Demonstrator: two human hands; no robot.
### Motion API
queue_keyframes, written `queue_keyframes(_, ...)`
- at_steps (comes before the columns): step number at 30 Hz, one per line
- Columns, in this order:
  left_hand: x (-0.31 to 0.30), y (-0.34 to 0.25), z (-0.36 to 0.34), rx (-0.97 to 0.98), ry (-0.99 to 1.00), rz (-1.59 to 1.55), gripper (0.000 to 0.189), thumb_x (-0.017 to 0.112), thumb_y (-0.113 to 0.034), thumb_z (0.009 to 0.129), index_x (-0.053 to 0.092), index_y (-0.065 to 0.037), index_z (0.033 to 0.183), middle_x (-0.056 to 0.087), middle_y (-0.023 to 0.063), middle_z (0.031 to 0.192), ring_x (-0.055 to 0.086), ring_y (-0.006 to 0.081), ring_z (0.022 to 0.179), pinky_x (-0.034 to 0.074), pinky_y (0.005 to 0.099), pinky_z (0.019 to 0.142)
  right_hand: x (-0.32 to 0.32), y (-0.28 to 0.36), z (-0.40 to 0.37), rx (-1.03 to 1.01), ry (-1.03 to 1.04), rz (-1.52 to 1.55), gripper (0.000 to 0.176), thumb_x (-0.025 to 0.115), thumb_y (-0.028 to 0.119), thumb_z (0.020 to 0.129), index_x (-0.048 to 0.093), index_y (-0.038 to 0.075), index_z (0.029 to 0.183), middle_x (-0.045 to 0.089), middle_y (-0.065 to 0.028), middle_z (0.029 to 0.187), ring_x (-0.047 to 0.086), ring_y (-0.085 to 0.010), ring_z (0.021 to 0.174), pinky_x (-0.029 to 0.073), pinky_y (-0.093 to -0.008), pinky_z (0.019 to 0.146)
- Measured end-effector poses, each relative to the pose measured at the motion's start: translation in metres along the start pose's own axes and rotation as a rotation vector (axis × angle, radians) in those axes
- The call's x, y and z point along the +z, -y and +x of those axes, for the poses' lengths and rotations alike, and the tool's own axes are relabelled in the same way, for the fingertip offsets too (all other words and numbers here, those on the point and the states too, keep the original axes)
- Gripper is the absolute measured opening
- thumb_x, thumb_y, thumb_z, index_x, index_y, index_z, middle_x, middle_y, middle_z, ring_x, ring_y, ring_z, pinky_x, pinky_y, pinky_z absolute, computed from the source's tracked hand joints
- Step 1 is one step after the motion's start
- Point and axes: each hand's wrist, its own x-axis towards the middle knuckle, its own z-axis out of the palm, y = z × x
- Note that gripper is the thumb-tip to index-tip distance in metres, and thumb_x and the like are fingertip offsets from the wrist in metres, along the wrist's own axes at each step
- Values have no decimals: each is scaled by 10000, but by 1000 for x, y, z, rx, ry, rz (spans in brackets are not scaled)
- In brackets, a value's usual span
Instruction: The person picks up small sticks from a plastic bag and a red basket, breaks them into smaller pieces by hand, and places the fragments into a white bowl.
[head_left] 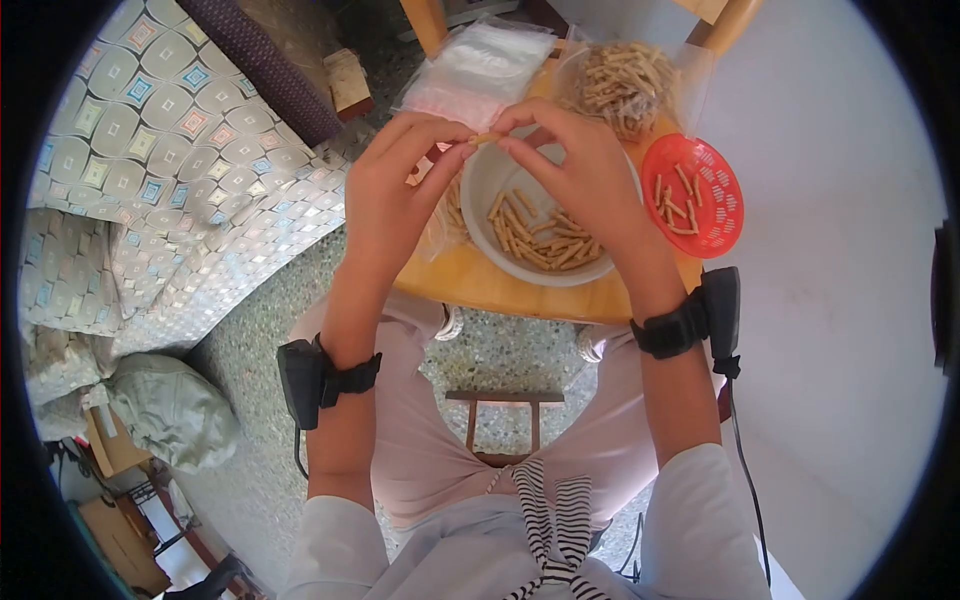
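My left hand point(395, 190) and my right hand point(575, 170) meet above a white bowl point(480, 180) and pinch one small tan stick point(486, 139) between their fingertips. The bowl holds several more tan sticks point(535, 240) and stands on a round wooden stool top point(480, 285). Both wrists wear black straps with a small device.
A red perforated basket point(715, 225) with several sticks sits right of the bowl. A clear bag of sticks point(620, 80) and a stack of clear plastic bags point(480, 65) lie behind it. A patterned quilt point(160, 190) is on the left. A white wall point(840, 300) is on the right.
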Motion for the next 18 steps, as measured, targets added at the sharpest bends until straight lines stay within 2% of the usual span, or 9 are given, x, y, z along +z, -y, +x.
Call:
queue_keyframes(2,0,-5,1,-8,17,4,198,751,-100,855,726,-96,1051,684,35,972,648,166,753,506,284,659,-1,0,0,0,-12,-6,186,675,204,903,652,105,1059,717,-83,923,717,-248,811,537,-364,705)
queue_keyframes(4,2,-8,1,-18,32,8,197,752,-94,854,732,-103,1050,682,30,977,648,163,752,510,283,664,-1,2,1,20,64,11,187,677,193,899,658,99,1060,717,-94,929,708,-264,799,534,-373,709)
queue_keyframes(6,5,-8,1,41,20,-56,187,761,-66,850,739,-70,1035,679,30,974,613,112,774,461,241,634,1,2,0,20,63,-1,197,679,194,896,660,100,1068,718,-95,933,704,-266,794,533,-376,711)
queue_keyframes(9,6,-8,-3,0,63,-56,200,749,-82,856,742,-110,1054,679,32,990,646,160,759,526,285,685,5,-4,0,-7,63,-6,221,685,190,890,664,105,1092,718,-101,937,702,-267,792,531,-381,712)
queue_keyframes(14,8,-11,-1,27,30,-69,184,741,-101,872,741,-94,1055,680,36,975,645,163,761,524,281,673,5,-3,-2,23,134,36,269,696,176,883,669,113,1144,714,-101,948,695,-249,796,529,-372,706)
queue_keyframes(16,5,-11,0,10,19,-73,180,737,-109,878,739,-87,1056,681,38,969,645,166,761,522,281,668,5,-3,-1,-23,35,11,257,702,175,886,685,102,1132,707,-89,958,682,-230,786,527,-344,699)
queue_keyframes(18,3,-12,0,-23,-4,-46,175,722,-112,900,742,-76,1070,706,45,967,626,118,767,464,238,630,-1,-5,1,-31,25,18,238,704,172,888,695,96,1113,705,-81,961,672,-219,772,524,-331,693)
